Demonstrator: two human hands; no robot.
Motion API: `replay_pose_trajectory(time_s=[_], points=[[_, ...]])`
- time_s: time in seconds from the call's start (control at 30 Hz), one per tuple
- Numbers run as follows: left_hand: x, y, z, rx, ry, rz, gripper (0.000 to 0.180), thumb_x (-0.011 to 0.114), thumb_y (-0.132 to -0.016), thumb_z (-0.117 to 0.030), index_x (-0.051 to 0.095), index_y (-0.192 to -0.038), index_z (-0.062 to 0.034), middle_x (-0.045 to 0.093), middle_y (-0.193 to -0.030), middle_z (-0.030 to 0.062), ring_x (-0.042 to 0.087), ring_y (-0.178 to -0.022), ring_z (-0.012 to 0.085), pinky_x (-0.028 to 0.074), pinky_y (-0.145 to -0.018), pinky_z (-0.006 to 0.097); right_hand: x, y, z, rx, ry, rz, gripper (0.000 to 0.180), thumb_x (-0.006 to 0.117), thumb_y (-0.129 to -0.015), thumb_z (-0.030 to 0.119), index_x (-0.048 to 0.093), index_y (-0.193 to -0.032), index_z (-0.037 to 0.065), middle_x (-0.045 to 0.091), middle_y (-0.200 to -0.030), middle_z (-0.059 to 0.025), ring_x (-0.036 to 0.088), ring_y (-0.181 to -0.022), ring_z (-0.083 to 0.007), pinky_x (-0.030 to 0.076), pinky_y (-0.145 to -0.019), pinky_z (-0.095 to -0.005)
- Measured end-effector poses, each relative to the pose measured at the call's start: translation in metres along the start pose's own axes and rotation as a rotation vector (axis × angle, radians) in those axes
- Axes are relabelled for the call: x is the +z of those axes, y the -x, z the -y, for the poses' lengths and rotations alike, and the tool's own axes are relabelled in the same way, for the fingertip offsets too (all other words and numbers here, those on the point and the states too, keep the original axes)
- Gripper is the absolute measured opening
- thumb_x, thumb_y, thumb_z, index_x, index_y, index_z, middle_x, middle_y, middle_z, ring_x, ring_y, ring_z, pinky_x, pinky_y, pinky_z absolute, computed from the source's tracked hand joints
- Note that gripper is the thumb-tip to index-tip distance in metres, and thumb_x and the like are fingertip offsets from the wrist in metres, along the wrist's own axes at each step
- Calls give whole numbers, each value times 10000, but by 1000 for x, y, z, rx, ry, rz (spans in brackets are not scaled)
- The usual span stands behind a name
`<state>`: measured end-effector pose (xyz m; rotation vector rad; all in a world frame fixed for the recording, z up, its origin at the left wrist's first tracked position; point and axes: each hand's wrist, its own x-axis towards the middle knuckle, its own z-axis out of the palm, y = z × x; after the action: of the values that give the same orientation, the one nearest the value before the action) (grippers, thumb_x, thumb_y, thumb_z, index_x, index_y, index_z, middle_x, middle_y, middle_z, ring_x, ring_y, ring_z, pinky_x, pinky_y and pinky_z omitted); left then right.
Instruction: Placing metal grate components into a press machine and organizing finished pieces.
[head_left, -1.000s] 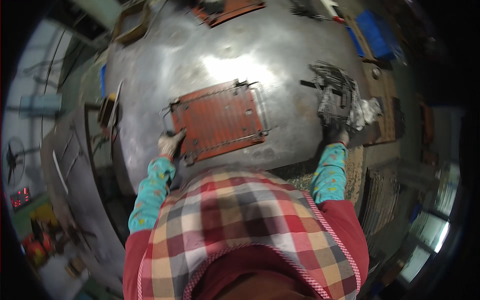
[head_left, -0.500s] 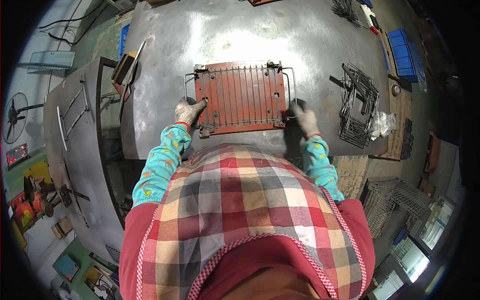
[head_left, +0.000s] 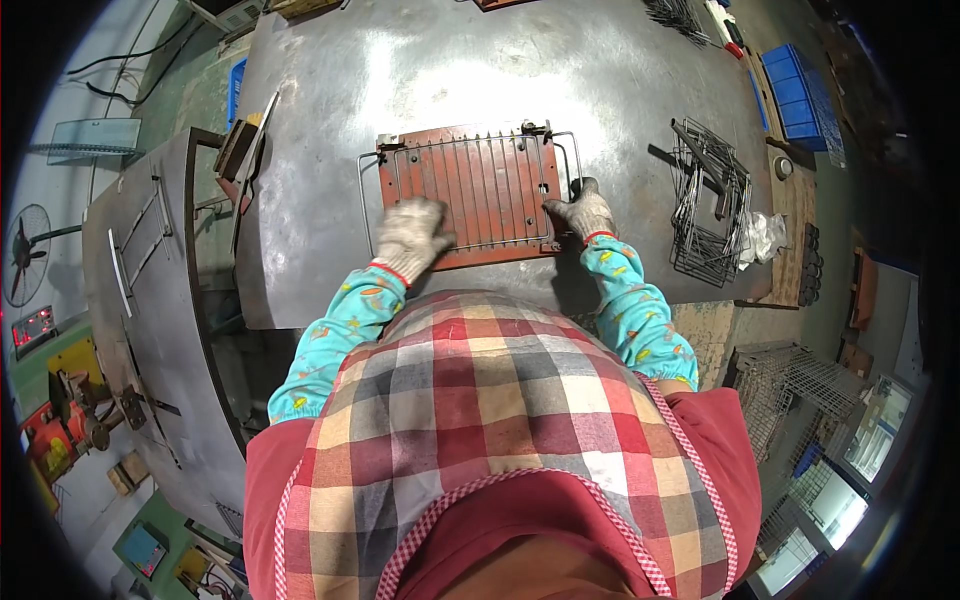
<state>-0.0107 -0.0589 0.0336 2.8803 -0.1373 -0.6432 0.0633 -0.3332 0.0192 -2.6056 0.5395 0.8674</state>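
A red grooved metal plate [head_left: 470, 190], a fixture with small stops and clamps at its corners, lies on the steel table. A bent wire frame [head_left: 364, 205] rests on it, with rods across the plate and loops beyond both sides. My left hand [head_left: 412, 236], in a grey knit glove, lies over the plate's near left corner, thumb apart from the fingers; it hides that corner. At the right edge, my gloved right hand [head_left: 588, 212] has its thumb by the plate and its fingers round the right wire loop.
Wire frames [head_left: 708, 205] are piled on the right of the steel table [head_left: 320, 180], with crumpled clear plastic [head_left: 762, 240] beside them. A blue crate [head_left: 795, 95] stands beyond. At the left edge lean metal pieces [head_left: 240, 165], near a second metal table [head_left: 150, 310].
My left hand has moved right and nearer, from the plate's left edge onto its near corner. My right hand has shifted slightly up and settled at the right loop. The view has shifted slightly.
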Motion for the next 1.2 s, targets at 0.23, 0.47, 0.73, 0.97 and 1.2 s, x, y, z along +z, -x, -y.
replay_pose_trajectory(time_s=[0.23,0.47,0.73,0.97,1.2], points=[[17,-25,-15,80,144,176,463,722,-672,-453,610,-925,-83,617,-915,138,613,-873,325,496,-734,431,-3,8,-1,-60,-80,-15,947,769,-701,379,210,-1389,44,523,-1238,-253,541,-1120,-385,431,-967,-455],[11,-33,-22,-68,231,285,362,736,-616,-370,589,-767,-75,612,-707,128,608,-724,305,471,-637,424,-15,-6,23,-33,66,-12,881,759,-694,432,326,-1275,-70,602,-1057,-283,619,-988,-364,504,-856,-444],[11,-28,-21,-69,254,210,355,735,-628,-373,596,-771,-79,623,-729,126,615,-737,299,475,-652,414,-12,-10,29,-9,-9,-53,824,743,-714,412,338,-1269,-43,575,-1123,-278,588,-1045,-377,480,-901,-464],[28,-12,6,9,243,-157,419,714,-693,-376,617,-1001,-109,603,-984,114,579,-977,293,477,-808,426,-13,-10,24,-28,-30,-40,805,757,-700,387,347,-1260,-20,557,-1170,-268,554,-1103,-382,440,-949,-475],[-11,-16,41,-426,346,-397,717,744,-673,-207,400,-1300,-161,444,-1163,205,508,-1065,404,475,-870,468,-17,-18,32,-2,48,-35,786,725,-736,443,347,-1258,-7,552,-1180,-260,564,-1087,-382,464,-927,-490]])
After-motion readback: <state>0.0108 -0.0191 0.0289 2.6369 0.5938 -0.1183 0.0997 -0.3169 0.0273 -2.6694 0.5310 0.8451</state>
